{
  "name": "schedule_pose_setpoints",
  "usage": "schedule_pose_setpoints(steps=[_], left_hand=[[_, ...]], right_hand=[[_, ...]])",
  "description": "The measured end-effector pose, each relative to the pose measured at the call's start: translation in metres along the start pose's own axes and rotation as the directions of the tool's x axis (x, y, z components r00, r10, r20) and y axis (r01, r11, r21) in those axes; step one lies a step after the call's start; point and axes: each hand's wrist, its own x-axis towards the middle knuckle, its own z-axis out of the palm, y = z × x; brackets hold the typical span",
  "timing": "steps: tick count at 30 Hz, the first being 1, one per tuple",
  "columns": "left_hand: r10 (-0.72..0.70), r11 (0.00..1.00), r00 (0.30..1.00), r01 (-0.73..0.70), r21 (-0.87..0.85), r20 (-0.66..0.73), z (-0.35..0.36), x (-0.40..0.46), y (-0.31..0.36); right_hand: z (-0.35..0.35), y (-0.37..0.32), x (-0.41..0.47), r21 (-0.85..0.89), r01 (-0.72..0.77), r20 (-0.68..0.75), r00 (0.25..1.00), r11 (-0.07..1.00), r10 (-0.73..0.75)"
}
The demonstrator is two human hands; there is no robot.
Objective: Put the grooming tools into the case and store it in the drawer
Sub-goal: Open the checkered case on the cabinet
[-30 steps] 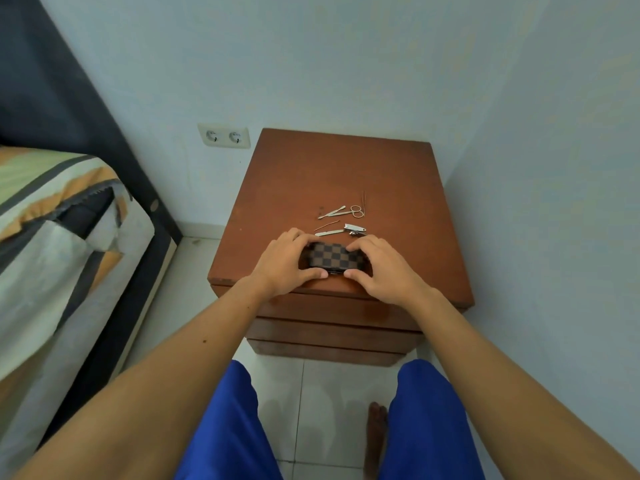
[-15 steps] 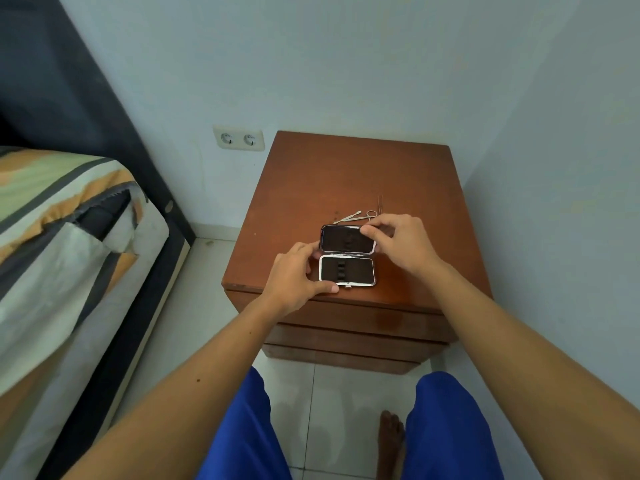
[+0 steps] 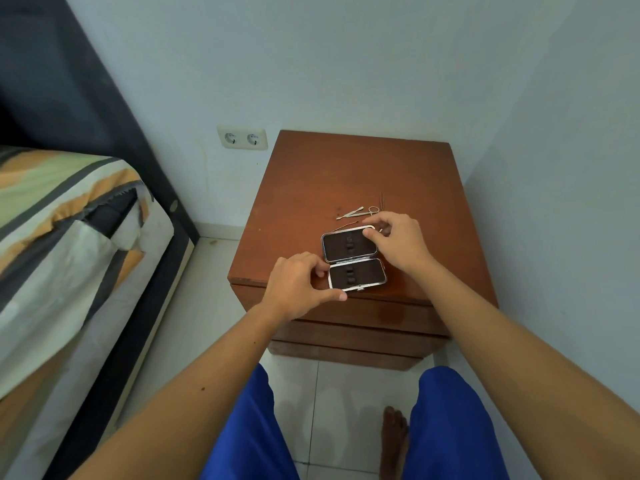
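Note:
A small metal-framed case [image 3: 353, 259] lies open flat near the front edge of a brown wooden nightstand [image 3: 346, 174], its two dark-lined halves facing up. My left hand [image 3: 298, 284] holds the near half at its left and front edge. My right hand [image 3: 398, 240] rests its fingertips on the far half's right corner. Behind the case lie thin metal grooming tools: tweezers [image 3: 351, 213], small scissors [image 3: 375, 207] and a thin stick [image 3: 344, 226]. Others are hidden by my right hand. The drawer fronts [image 3: 363, 327] below are shut.
A bed [image 3: 69, 237] with a striped cover stands close on the left, leaving a narrow strip of tiled floor. Walls close in behind and to the right of the nightstand. A double wall socket [image 3: 242, 137] sits left of it. My knees and a bare foot are below.
The checkered case was shut between both hands a second ago. It has been opened flat, and my right hand has moved up to the far half.

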Motion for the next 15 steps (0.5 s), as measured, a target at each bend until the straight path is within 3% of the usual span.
schedule_pose_setpoints(steps=[5, 9, 15], left_hand=[[0.181, 0.977, 0.98, -0.17, 0.128, -0.084, 0.012, -0.01, 0.01], [0.418, 0.88, 0.886, -0.34, 0.331, -0.201, 0.029, -0.011, 0.006], [0.435, 0.879, 0.842, -0.319, 0.355, -0.319, 0.036, -0.01, -0.007]], right_hand=[[0.021, -0.012, 0.012, -0.038, 0.045, 0.081, 0.996, 0.998, -0.042], [0.039, -0.021, 0.018, -0.056, 0.12, 0.172, 0.979, 0.991, -0.109], [0.044, -0.016, 0.022, -0.021, 0.167, 0.232, 0.96, 0.986, -0.157]])
